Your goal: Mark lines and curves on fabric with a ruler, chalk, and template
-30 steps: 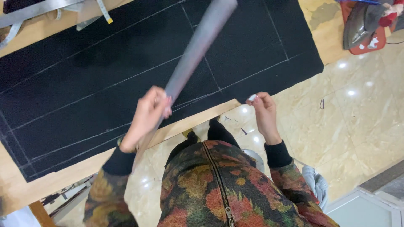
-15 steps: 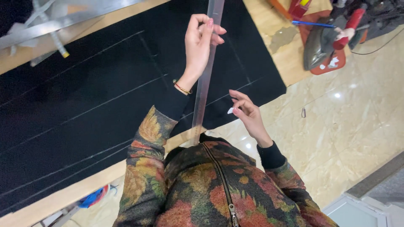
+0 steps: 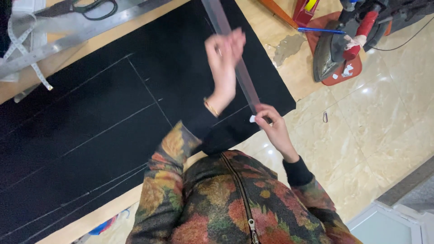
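Ruler (image 3: 235, 58) now flatter across black cloth (image 3: 113, 113).

The black chalk-lined cloth (image 3: 113, 131) lies spread on the pale wooden tabletop (image 3: 289, 68), and the long clear plastic ruler (image 3: 235, 63) lies across the cloth's right part, with the left hand (image 3: 224, 58) on it farther up the cloth and the right hand (image 3: 271, 126) at its near end by the cloth's near right corner, a small white chalk piece (image 3: 252, 119) in its grip. Behind the cloth, at its far left, a long grey metal straightedge (image 3: 81, 31) lies on the tabletop with black-handled scissors (image 3: 92, 7) and a white tape measure (image 3: 27, 54) beside it. Right of the cloth, at the tabletop's edge, a grey flat iron with a red handle (image 3: 343, 45) rests on a red mat (image 3: 348, 72).
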